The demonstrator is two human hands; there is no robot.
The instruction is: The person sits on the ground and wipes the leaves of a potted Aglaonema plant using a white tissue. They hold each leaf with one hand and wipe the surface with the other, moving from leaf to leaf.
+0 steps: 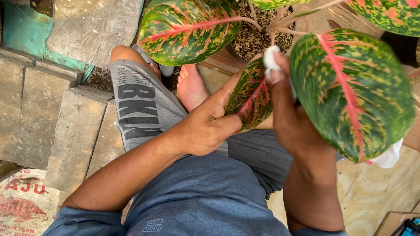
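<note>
A small green leaf with pink veins and speckles [251, 94] hangs in the middle of the view. My left hand [205, 124] supports it from below and the left, fingers along its underside. My right hand [288, 118] presses a white wad of tissue or cloth [270, 59] against the leaf's upper edge. The leaf belongs to a potted plant whose pink stems [280, 24] rise from a dark pot [251, 39] filled with brown husk.
Two large leaves flank my hands, one at top centre [188, 28] and one at right [352, 91]. My grey shorts [140, 109] and bare foot [190, 87] lie below. Concrete blocks [48, 105] stand at left; a white crumpled thing [389, 157] lies at right.
</note>
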